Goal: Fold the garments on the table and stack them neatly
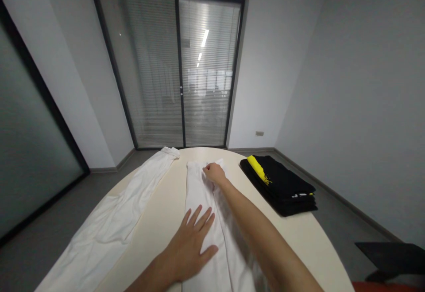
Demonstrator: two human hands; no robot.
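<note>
A long white garment (202, 194) lies folded lengthwise down the middle of a round cream table (166, 203). My left hand (192, 243) rests flat on its near part, fingers spread. My right hand (215, 173) reaches to the far end of the same garment, fingers curled and pinching the cloth there. A second white garment (116, 216) lies stretched out along the left side of the table, apart from both hands.
A stack of folded black garments (280, 185), one with a yellow print, sits at the table's right. Beyond the table are glass doors with blinds (175, 75) and grey walls. A dark object (392, 256) shows at the lower right.
</note>
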